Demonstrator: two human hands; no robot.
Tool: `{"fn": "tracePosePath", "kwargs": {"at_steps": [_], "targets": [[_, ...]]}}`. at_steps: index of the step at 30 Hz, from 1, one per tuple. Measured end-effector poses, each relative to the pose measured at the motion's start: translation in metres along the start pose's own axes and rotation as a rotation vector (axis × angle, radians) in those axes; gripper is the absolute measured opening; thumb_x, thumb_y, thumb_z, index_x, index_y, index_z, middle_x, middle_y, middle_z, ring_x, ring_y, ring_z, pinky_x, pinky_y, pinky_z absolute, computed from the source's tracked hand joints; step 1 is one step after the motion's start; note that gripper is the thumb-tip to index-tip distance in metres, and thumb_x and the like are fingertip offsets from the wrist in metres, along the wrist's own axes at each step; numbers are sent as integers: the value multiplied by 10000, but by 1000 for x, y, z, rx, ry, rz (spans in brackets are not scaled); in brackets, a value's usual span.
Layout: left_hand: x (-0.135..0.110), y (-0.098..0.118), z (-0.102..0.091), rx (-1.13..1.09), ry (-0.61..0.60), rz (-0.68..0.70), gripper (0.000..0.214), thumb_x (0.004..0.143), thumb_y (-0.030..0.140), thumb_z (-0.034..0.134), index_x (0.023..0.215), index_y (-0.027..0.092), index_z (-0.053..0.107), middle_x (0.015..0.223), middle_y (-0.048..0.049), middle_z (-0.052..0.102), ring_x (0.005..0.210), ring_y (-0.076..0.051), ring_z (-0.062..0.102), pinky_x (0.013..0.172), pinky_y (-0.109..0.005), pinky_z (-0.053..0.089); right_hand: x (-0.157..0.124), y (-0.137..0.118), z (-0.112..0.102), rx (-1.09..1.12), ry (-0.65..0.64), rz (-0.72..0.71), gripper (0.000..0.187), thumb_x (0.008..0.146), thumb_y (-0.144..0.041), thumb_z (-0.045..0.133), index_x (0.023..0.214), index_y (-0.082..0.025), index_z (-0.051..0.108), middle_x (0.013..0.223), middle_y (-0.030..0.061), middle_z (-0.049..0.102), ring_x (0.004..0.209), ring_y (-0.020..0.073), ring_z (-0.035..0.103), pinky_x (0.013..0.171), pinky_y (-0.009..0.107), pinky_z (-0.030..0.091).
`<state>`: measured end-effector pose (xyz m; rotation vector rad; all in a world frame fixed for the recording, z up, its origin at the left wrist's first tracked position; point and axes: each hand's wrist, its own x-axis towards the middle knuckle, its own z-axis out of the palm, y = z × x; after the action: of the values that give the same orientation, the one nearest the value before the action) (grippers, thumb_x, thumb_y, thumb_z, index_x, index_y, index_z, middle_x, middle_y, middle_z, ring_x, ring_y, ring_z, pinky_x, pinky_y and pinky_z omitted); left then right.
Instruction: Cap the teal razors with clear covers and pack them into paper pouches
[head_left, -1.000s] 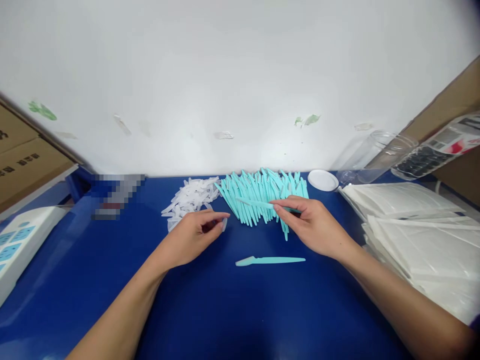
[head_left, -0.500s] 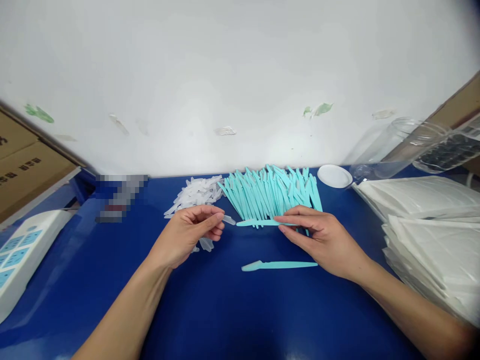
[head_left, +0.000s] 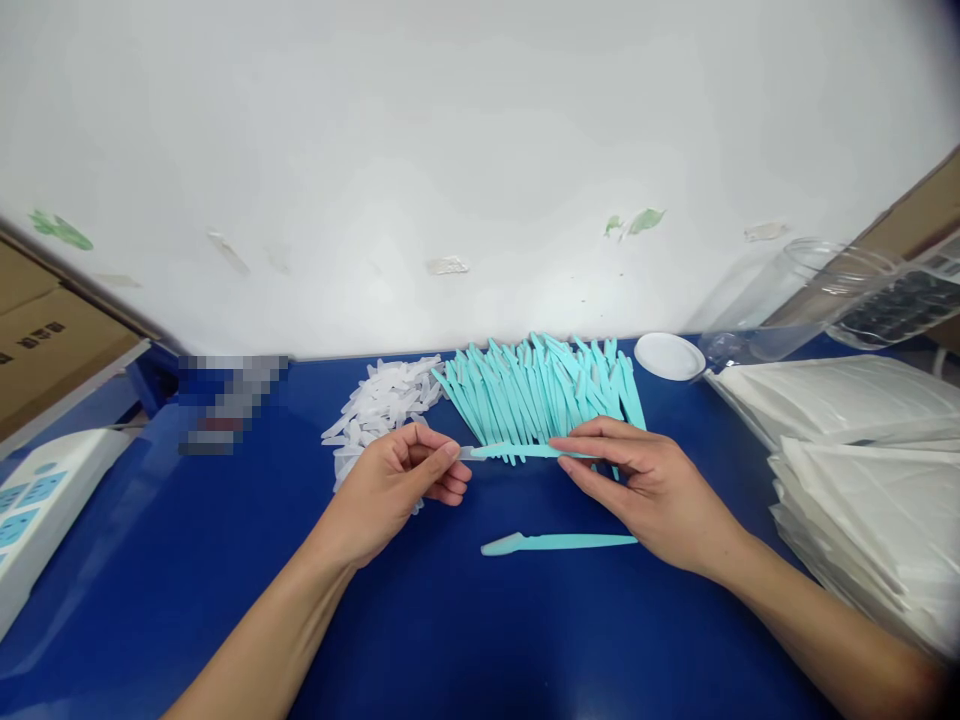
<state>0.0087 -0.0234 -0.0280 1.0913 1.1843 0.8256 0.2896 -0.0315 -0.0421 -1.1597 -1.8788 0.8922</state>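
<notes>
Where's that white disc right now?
In the head view, the disc lies at the back of the blue table, right of centre, between the turquoise pile and the clear jar.

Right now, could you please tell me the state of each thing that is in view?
Left hand: pinching a clear cover.
Right hand: holding a teal tool, roughly level.
Clear cover: at the held tool's tip; fit unclear.
Loose teal tool: lying flat.
Teal pile: heaped.
Cover pile: heaped.
White lid: lying flat.
Clear jar: apparently open.
White packets: stacked.
</notes>
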Motion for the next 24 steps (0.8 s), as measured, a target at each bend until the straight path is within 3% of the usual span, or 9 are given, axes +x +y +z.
{"fn": "tracePosePath", "kwargs": {"at_steps": [6, 10, 15, 18, 24], "targets": [[-3, 0, 11, 27, -17, 21, 301, 896, 432, 751, 1034, 176, 673, 836, -27, 769, 715, -142, 719, 689, -258, 599, 1, -2, 0, -5, 2, -15, 241, 960, -291, 631, 1152, -269, 774, 958, 29, 677, 786, 142, 610, 653, 285, 474], [-4, 2, 4, 214, 1, 102, 345, 857, 422, 790, 1119, 204, 734, 854, -14, 757, 762, -144, 709, 735, -252, 589, 2, -1, -1, -8, 6, -4, 246, 960, -293, 630, 1158, -264, 773, 962, 29, 681, 781, 136, 607, 641, 278, 475], [-3, 8, -9, 350, 94, 131, 308, 920, 499, 692, 919, 198, 758, 813, -14, 744, 701, -131, 678, 668, -233, 546, 2, 1, -4, -6, 46, 2, 236, 952, -324, 648, 1141, -273, 780, 986, 34, 687, 805, 143, 622, 629, 278, 474], [-3, 8, -5, 324, 63, 90, 344, 923, 520, 678, 853, 188, 737, 774, -15, 732, 662, -126, 664, 615, -223, 516, 1, 0, -3, 6, 30, 5, 232, 956, -318, 640, 1137, -278, 780, 967, 26, 680, 763, 130, 603, 584, 266, 459], [-5, 6, 1, 236, 22, 52, 358, 904, 524, 700, 827, 175, 730, 749, -24, 730, 640, -128, 659, 621, -230, 539, 1, -1, -2, 7, 14, -24, 233, 960, -288, 633, 1144, -293, 776, 964, 16, 675, 793, 127, 609, 655, 271, 483]]}}
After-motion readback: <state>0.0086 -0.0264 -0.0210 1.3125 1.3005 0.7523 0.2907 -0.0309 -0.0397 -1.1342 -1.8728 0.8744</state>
